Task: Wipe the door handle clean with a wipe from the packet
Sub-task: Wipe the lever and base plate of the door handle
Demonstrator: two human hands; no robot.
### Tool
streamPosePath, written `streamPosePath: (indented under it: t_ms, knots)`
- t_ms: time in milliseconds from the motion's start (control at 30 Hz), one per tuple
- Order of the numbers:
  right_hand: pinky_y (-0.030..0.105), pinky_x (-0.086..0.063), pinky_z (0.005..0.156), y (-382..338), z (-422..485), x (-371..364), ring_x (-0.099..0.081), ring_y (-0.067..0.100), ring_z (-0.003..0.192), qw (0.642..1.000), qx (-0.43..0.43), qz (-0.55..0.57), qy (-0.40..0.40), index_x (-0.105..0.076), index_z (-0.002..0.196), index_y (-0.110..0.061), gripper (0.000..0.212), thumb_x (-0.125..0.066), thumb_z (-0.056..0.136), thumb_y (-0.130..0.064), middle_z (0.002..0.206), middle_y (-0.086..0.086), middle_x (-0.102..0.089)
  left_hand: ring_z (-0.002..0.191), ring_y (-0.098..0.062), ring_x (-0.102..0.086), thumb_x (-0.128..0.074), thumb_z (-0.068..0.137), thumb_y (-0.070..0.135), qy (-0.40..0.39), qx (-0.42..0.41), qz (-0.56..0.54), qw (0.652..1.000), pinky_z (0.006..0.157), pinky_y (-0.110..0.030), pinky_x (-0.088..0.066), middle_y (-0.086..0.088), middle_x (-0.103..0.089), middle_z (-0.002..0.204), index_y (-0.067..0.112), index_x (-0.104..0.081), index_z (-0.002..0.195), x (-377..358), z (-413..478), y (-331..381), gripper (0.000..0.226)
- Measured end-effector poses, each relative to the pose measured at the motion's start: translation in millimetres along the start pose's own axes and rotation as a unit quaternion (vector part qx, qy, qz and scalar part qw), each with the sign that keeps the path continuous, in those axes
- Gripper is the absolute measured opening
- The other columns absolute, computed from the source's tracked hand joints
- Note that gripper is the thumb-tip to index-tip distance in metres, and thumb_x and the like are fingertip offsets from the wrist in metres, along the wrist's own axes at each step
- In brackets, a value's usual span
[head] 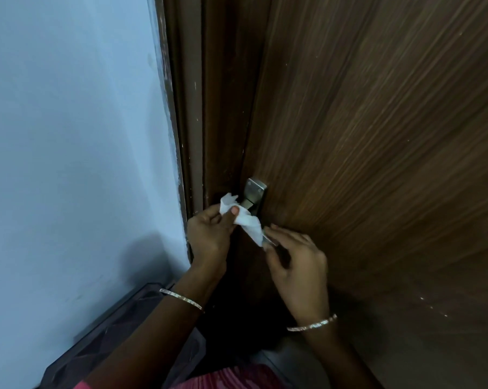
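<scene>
Fabric (231, 376) in pink stripes sits right at the near bottom edge, with a dark patterned surface (102, 341) to its left, running along the foot of the wall. Both forearms reach up and away from there, and each wrist has a thin sparkly bangle on it, the left bangle (181, 298) and the right bangle (311, 323).

A bit farther in, the right hand (296, 268) is just below and right of the handle. Its fingers are curled in, and the index fingertip and thumb look like they're pinching the free end of the door handle (269, 240). It's dark and a little blurry down there, so I'm not 100% sure how tight that hold is.

The left hand (209, 234) is on the left side, close to the door edge. It grips a crumpled white wipe (247, 221), with the thumb pressed on top and the other fingers tucked underneath. The wipe is draped over the handle's lever, covering most of it, so only the neck and the far tip of metal show.

Just beyond the wipe is the brushed metal backplate (255, 189), screwed flat to the brown wood-grain door (377, 136). Left of the door is the darker door frame (192, 108), then the pale blue wall (68, 136) on the far left.
</scene>
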State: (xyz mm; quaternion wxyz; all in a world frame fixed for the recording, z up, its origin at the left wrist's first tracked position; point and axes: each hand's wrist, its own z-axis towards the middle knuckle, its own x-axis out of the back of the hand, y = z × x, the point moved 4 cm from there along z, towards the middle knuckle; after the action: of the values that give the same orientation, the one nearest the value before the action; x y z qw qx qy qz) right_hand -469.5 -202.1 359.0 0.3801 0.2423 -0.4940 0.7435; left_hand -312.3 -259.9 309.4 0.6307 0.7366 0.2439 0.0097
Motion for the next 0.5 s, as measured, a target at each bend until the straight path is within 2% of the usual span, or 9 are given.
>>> streamPosePath:
  t_ms: [33,100,167,267,333,400,500]
  knots:
    - [0.018,-0.051,0.091,10,-9,4,-0.067,0.004,0.104,0.999,-0.031,0.027,0.003,-0.074,0.116,-0.022,0.031,-0.074,0.086,-0.014,0.113,-0.009,-0.075,0.086,-0.011,-0.075,-0.073,0.089,0.015,0.008,-0.071,0.082,0.994,0.078,-0.022,-0.057,-0.001,-0.080,0.092,0.016,-0.079,0.098,0,1,5,0.011]
    - [0.008,-0.050,0.086,26,-23,6,-0.068,-0.006,0.097,0.990,-0.095,0.102,-0.001,-0.074,0.115,-0.024,0.029,-0.073,0.088,-0.014,0.104,-0.017,-0.075,0.075,0.005,-0.070,-0.068,0.093,0.021,-0.001,-0.186,0.222,0.957,0.068,-0.006,-0.048,0.007,-0.078,0.085,0.023,-0.078,0.092,-7,2,15,0.011]
    - [0.003,-0.049,0.082,33,-30,6,-0.068,-0.012,0.094,0.981,-0.123,0.151,-0.003,-0.075,0.113,-0.024,0.026,-0.073,0.089,-0.014,0.098,-0.022,-0.075,0.067,0.005,-0.065,-0.063,0.097,0.022,-0.019,-0.238,0.298,0.924,0.061,-0.004,-0.042,0.004,-0.075,0.078,0.016,-0.078,0.088,-17,6,21,0.019]
    - [0.005,-0.050,0.082,32,-31,6,-0.069,-0.012,0.093,0.975,-0.135,0.176,0.004,-0.077,0.111,-0.024,0.021,-0.072,0.090,-0.020,0.096,-0.020,-0.077,0.062,-0.006,-0.064,-0.063,0.097,0.023,-0.018,-0.267,0.352,0.897,0.059,-0.009,-0.041,-0.001,-0.075,0.076,0.010,-0.077,0.087,-21,11,28,0.021]
    - [0.006,-0.051,0.079,33,-28,6,-0.069,-0.011,0.089,0.972,-0.147,0.181,0.008,-0.078,0.108,-0.024,0.019,-0.072,0.090,-0.024,0.091,-0.021,-0.077,0.060,0.004,-0.060,-0.066,0.095,0.024,-0.021,-0.280,0.354,0.892,0.057,-0.003,-0.038,0.006,-0.071,0.072,0.014,-0.077,0.085,-15,8,28,0.017]
    - [0.010,-0.053,0.075,34,-26,6,-0.070,-0.009,0.083,0.971,-0.158,0.180,0.011,-0.079,0.105,-0.026,0.017,-0.072,0.090,-0.027,0.085,-0.022,-0.077,0.066,0.010,-0.061,-0.067,0.094,0.027,-0.014,-0.279,0.344,0.896,0.061,0.001,-0.039,0.009,-0.073,0.077,0.016,-0.079,0.092,-5,2,25,0.016]
    - [0.018,-0.057,0.071,35,-26,5,-0.072,-0.001,0.077,0.969,-0.163,0.183,0.010,-0.079,0.104,-0.027,0.016,-0.072,0.090,-0.027,0.081,-0.017,-0.077,0.071,0.003,-0.066,-0.065,0.095,0.030,-0.009,-0.263,0.347,0.900,0.063,0.002,-0.040,0.003,-0.078,0.086,0.015,-0.079,0.099,2,3,24,0.022]
